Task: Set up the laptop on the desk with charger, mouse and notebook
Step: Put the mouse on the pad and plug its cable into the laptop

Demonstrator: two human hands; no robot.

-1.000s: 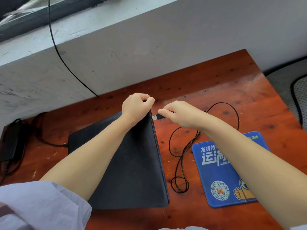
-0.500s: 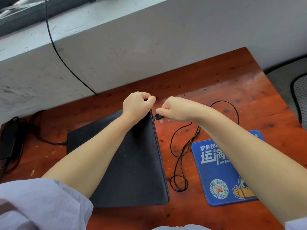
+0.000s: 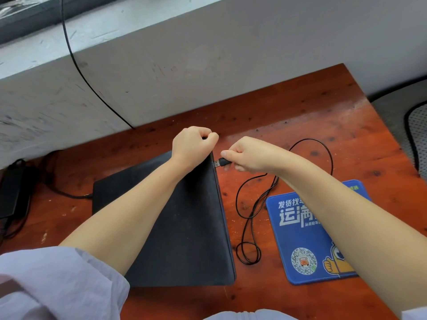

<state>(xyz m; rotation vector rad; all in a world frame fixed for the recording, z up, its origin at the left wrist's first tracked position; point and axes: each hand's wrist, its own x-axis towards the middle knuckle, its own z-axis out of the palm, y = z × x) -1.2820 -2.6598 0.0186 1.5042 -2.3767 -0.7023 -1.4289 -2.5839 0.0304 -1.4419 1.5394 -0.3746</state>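
A closed black laptop (image 3: pixel 184 227) lies on the red-brown wooden desk (image 3: pixel 300 116). My left hand (image 3: pixel 193 146) grips its far right corner and holds that edge raised. My right hand (image 3: pixel 249 155) pinches a black USB plug (image 3: pixel 220 162), whose metal tip touches the laptop's right edge. The plug's thin black cable (image 3: pixel 251 215) loops over the desk beside a blue mouse pad (image 3: pixel 300 239); the mouse is hidden. The black charger brick (image 3: pixel 12 192) lies at the far left, and its cord reaches the laptop's left side.
A grey-white wall ledge (image 3: pixel 161 54) runs along the desk's back edge, with a black wire (image 3: pixel 76 63) hanging down it. The desk's right edge drops to grey floor (image 3: pixel 392 112), where a dark cable curves.
My right hand has brought the USB plug leftward until its tip meets the laptop's right edge. My left hand has kept its hold on the corner.
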